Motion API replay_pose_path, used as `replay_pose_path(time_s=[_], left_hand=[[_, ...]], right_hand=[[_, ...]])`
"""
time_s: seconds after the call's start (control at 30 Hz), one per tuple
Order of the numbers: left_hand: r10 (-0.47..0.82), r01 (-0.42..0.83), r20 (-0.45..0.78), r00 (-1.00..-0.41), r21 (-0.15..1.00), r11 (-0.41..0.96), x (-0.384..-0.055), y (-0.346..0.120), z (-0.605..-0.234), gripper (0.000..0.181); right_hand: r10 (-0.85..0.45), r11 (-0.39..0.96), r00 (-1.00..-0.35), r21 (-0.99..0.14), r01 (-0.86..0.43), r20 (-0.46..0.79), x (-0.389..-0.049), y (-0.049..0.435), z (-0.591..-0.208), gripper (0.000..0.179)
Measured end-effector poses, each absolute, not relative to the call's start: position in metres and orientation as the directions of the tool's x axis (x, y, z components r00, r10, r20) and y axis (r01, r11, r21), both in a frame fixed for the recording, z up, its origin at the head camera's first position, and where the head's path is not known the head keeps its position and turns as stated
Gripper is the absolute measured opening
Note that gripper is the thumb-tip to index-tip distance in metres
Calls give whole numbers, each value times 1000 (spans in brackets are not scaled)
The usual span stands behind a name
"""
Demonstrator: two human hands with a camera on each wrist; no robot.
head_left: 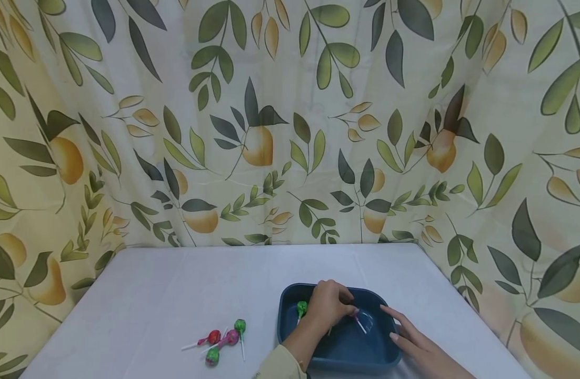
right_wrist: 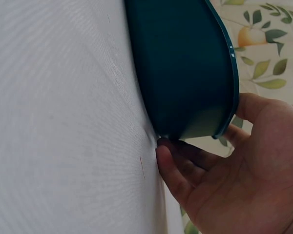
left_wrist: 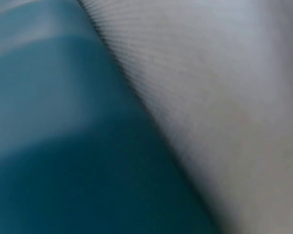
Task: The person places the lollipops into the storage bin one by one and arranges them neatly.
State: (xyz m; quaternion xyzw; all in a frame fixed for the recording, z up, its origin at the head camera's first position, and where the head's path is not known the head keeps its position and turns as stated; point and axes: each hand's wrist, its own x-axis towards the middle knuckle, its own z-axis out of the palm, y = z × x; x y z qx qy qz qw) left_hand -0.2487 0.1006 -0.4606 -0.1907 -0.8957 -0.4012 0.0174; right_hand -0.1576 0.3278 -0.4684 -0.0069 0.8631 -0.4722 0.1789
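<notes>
In the head view, my left hand (head_left: 325, 305) reaches into a dark blue tray (head_left: 337, 364) and pinches a lollipop (head_left: 361, 322). Its white stick points down toward the tray floor, and the fingers mostly cover its head. A green lollipop (head_left: 301, 308) lies inside at the left, partly behind that hand. My right hand (head_left: 420, 345) holds the tray's right side, two fingertips over the rim. The right wrist view shows other fingers (right_wrist: 173, 168) low against the outer wall. Only blurred blue and pale surfaces fill the left wrist view; no fingers appear there.
Left of the tray, a red lollipop (head_left: 214, 337), a pink one (head_left: 232, 337) and two green ones, one upper (head_left: 240, 326) and one lower (head_left: 212, 357), lie close together on the white tablecloth (head_left: 176, 284). A leaf-and-fruit patterned curtain (head_left: 280, 200) hangs behind.
</notes>
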Motion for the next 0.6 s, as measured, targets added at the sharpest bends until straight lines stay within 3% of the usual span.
replay_pose_path(time_s=[0.6], left_hand=[[338, 357, 207, -918, 802, 478, -247, 94, -457, 19]], right_hand=[[-169, 554, -937, -816, 165, -304, -157, 326, -466, 71]])
